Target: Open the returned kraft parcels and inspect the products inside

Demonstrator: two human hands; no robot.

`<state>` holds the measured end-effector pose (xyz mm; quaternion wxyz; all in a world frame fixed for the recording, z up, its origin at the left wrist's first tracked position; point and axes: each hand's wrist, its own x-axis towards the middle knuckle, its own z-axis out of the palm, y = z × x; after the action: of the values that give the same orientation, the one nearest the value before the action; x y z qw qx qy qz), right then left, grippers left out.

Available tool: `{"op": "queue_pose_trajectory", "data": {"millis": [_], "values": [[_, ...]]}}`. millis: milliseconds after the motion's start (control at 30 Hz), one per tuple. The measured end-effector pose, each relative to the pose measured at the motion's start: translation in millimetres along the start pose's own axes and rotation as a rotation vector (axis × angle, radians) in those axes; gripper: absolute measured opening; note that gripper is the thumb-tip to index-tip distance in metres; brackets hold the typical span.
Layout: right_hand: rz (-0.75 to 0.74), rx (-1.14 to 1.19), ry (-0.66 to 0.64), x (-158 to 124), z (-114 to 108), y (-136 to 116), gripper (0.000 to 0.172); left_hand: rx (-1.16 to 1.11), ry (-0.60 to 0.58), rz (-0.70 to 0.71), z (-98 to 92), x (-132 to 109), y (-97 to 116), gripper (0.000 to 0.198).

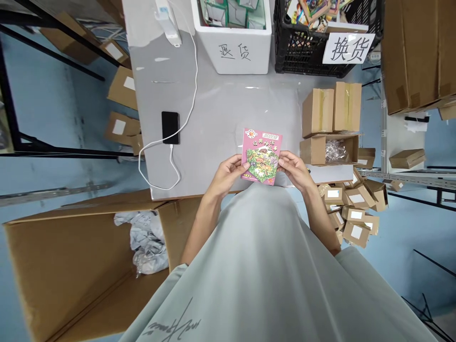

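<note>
A pink picture book [261, 156] with a garden scene and Chinese characters on its cover is held upright over the table's near edge, between both hands. Its left edge is pinched by my left hand [230, 172], the thumb lying on the front cover. On the opposite edge, the thumb and fingers of my right hand [295, 170] grip it the same way. The fingers behind the book are partly hidden.
On the grey table [228, 104] lie a black phone-like device [171, 127] and a white cable [195, 85]. Behind stand a white bin [235, 52] and a black crate [302, 50]. Cardboard boxes [318, 111] stand right; a large open carton [71, 266] holds plastic wrapping at lower left.
</note>
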<state>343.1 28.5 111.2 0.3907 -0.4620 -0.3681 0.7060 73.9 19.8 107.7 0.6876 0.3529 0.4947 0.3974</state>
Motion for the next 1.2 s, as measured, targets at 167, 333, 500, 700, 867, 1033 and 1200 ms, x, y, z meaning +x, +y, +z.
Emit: {"op": "queue_pose_trajectory", "data": {"millis": [167, 333, 500, 700, 867, 1033, 1200], "values": [[-0.014, -0.024, -0.024, -2, 6, -1, 0.06, 0.075, -0.024, 0.046, 4.1, 1, -2, 0.075], [-0.015, -0.086, -0.007, 0, 24, 8, 0.062, 0.155, 0.018, 0.141, 13.6, 5, -21, 0.12], [-0.033, -0.109, -0.024, 4, 38, 12, 0.063, 0.15, 0.03, 0.114, 20.6, 7, -35, 0.134], [-0.065, -0.145, -0.001, 9, 31, 9, 0.061, 0.116, 0.065, 0.098, 5.6, 5, -36, 0.13], [-0.065, -0.16, 0.02, 6, 24, 9, 0.066, 0.164, 0.121, 0.132, 0.7, -1, -35, 0.136], [-0.05, -0.145, -0.001, 3, 31, 12, 0.065, 0.338, 0.278, 0.231, 14.3, -13, -33, 0.142], [-0.059, -0.145, 0.004, 4, 33, 16, 0.064, 0.435, 0.308, 0.273, 21.4, -21, -27, 0.144]]}}
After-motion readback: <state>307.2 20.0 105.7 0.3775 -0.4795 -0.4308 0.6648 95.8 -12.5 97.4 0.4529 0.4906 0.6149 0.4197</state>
